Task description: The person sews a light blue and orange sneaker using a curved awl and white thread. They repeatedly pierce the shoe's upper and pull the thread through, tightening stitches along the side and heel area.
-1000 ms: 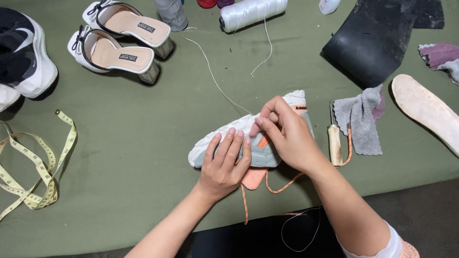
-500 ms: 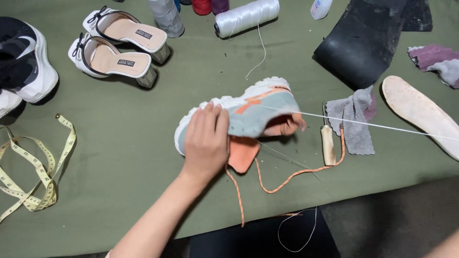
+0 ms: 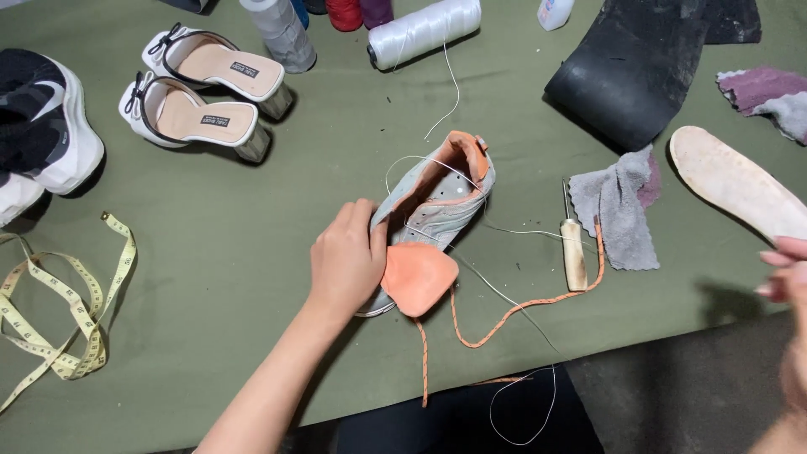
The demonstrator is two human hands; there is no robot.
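Head view: sneaker [image 3: 437, 202] now opening-up.

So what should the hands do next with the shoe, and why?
Probably draw the white thread gently taut with the right hand. It trails slack from the sneaker, which the left hand steadies on the table. The right hand is out at the edge.

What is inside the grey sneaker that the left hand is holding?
Inside the grey sneaker a pale insole with small holes and white thread crossing the opening are visible. The toe end is hidden by the orange tongue.
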